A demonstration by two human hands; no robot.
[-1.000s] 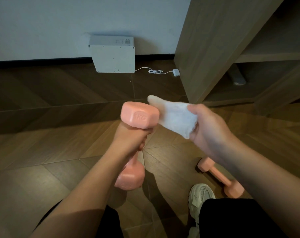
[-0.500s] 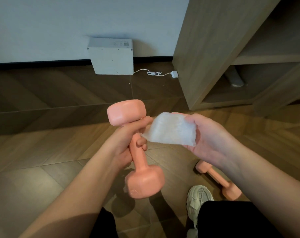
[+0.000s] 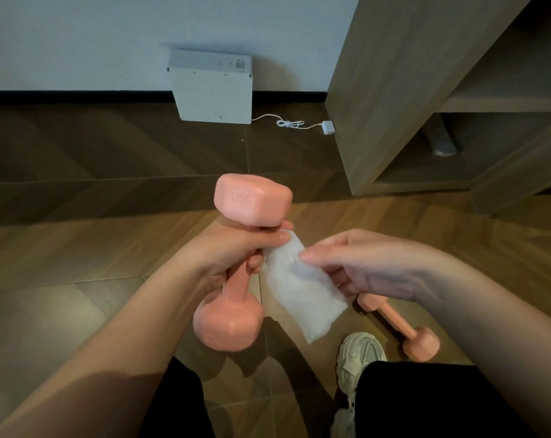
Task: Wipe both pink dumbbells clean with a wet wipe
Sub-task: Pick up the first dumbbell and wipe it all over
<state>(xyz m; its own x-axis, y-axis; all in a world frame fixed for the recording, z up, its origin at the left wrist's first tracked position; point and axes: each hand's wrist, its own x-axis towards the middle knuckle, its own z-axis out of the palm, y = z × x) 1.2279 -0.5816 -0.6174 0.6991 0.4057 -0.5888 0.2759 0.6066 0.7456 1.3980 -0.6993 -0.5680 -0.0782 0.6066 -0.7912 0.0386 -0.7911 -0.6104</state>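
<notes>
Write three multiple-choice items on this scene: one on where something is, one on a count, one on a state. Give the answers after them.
1. Where does the second dumbbell lie?
A. On the floor by the shoe
B. On the shelf
C. On the white box

2. How many pink dumbbells show?
A. One
B. Two
C. Three

3. What does the right hand hold?
A. Nothing
B. A cable
C. The wet wipe

Answers:
1. A, it rests on the wooden floor beside the pale shoe.
2. B, one dumbbell is gripped in the left hand, one lies down.
3. C, its fingers pinch the white wet wipe next to the held handle.
</notes>
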